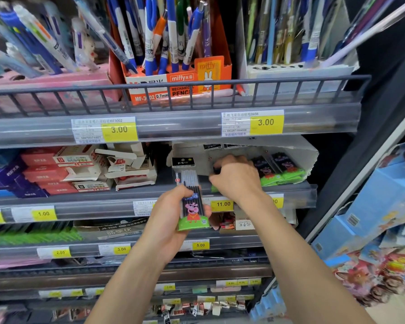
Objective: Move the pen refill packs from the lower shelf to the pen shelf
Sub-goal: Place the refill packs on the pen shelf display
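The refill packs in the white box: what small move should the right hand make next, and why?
Probably close the right hand on one pack and draw it out. It is curled inside the white box, beside the refill packs left there; whether it grips one is hidden. The left hand already holds a pack.

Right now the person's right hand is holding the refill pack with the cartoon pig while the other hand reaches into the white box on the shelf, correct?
Not quite: the head view shows the left hand holding the pig refill pack. The right hand is the one reaching into the white box.
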{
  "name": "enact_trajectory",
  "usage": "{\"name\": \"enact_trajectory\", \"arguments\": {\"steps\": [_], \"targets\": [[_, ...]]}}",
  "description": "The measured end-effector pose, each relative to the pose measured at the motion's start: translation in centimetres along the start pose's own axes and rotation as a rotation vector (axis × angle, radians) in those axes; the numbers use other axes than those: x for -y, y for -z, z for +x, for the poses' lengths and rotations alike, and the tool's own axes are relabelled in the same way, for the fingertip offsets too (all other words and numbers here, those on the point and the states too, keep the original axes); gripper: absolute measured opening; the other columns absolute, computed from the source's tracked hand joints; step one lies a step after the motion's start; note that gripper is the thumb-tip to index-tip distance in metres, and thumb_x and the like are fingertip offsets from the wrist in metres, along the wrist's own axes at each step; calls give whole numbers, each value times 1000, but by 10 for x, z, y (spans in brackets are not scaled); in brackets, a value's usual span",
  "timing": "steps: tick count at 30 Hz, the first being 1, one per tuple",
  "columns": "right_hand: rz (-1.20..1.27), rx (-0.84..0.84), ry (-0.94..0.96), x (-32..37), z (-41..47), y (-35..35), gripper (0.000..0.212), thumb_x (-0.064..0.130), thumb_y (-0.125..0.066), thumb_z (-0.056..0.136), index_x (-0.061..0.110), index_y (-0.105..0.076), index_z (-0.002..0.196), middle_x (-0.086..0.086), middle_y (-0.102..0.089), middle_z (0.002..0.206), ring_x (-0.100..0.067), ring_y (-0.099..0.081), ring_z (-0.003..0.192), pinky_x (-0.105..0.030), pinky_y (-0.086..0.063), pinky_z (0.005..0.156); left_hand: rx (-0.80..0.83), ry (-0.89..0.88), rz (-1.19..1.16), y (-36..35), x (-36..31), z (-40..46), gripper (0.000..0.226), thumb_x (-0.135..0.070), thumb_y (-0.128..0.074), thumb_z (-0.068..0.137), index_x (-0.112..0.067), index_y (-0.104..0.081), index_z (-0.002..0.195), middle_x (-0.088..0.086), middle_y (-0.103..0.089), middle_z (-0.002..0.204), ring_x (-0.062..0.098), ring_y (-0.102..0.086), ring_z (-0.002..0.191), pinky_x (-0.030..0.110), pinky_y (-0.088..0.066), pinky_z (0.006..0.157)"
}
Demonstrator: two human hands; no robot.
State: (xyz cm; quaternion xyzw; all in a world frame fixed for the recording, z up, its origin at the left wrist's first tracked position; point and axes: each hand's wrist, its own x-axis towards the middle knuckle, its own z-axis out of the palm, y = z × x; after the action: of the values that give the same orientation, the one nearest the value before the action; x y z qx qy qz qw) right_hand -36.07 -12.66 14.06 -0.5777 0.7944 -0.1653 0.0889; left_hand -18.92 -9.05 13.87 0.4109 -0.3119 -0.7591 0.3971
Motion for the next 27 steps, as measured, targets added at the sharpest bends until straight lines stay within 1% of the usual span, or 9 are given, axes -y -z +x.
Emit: {"name": "enact_trajectory", "arguments": {"steps": [2, 6, 8, 10, 12, 15, 20, 23, 27], "targets": [[42, 16, 65, -5, -4, 8, 36, 34, -60, 90, 27, -67, 125, -14, -68, 120, -35, -58, 111, -37, -50, 92, 31, -42, 122, 2, -6, 3, 14, -4, -53, 99, -1, -63, 108, 20, -77, 81, 27, -74, 69, 36, -62, 63], [145, -40, 226, -25, -20, 17, 37, 15, -51, 96, 28, -73, 123, -2, -78, 107, -10, -58, 62, -29, -53, 87, -32, -212, 467, 2, -20, 13, 26, -4, -71, 96, -5, -63, 121, 14, -82, 92, 21, -78, 75, 31, -62, 63], [137, -90, 304, -39, -27, 16, 36, 11, -53, 96, 26, -75, 120, 3, -77, 115, -9, -68, 82, -33, -53, 98, -123, -326, 717, 1, -26, 24, 38, -15, -78, 94, -13, -56, 125, 10, -80, 86, 18, -76, 73, 33, -60, 65], [148, -134, 368, -50, -33, 10, 32, 10, -57, 95, 22, -78, 115, 5, -76, 117, -18, -68, 108, -41, -50, 103, -192, -404, 959, -4, -31, 40, 33, -23, -79, 93, -6, -57, 112, 15, -77, 87, 30, -74, 79, 44, -62, 74], [134, -174, 415, -55, -38, 3, 28, 10, -60, 94, 20, -79, 112, 6, -76, 117, -23, -66, 110, -45, -50, 99, -248, -481, 1149, -10, -33, 56, 27, -23, -75, 94, -2, -66, 109, 16, -75, 90, 37, -71, 87, 46, -60, 78], [87, -241, 472, -58, -44, -7, 23, 14, -66, 93, 18, -80, 111, 5, -74, 116, -23, -64, 108, -45, -49, 93, -294, -586, 1330, -19, -32, 70, 32, -21, -66, 98, -17, -69, 130, 13, -75, 117, 37, -67, 111, 35, -53, 91], [73, -306, 539, -62, -47, -10, 20, 14, -70, 91, 15, -80, 108, 1, -67, 102, -23, -59, 98, -43, -49, 85, -336, -629, 1641, -19, -26, 76, 29, -28, -54, 105, -15, -70, 124, 20, -73, 118, 42, -66, 109, 43, -54, 88], [52, -302, 515, -63, -46, -6, 25, 17, -69, 92, 14, -78, 115, -2, -67, 110, -27, -58, 105, -45, -48, 90, -383, -742, 1771, -14, -17, 66, 32, -28, -52, 104, -9, -73, 120, 23, -64, 129, 45, -60, 116, 47, -54, 87], [30, -280, 492, -66, -47, -6, 29, 19, -68, 94, 16, -76, 121, -2, -69, 119, -28, -58, 114, -47, -47, 94, -313, -795, 1762, -8, -10, 55, 29, -17, -50, 99, -2, -74, 94, 22, -71, 93, 44, -66, 84, 42, -50, 68]]}}
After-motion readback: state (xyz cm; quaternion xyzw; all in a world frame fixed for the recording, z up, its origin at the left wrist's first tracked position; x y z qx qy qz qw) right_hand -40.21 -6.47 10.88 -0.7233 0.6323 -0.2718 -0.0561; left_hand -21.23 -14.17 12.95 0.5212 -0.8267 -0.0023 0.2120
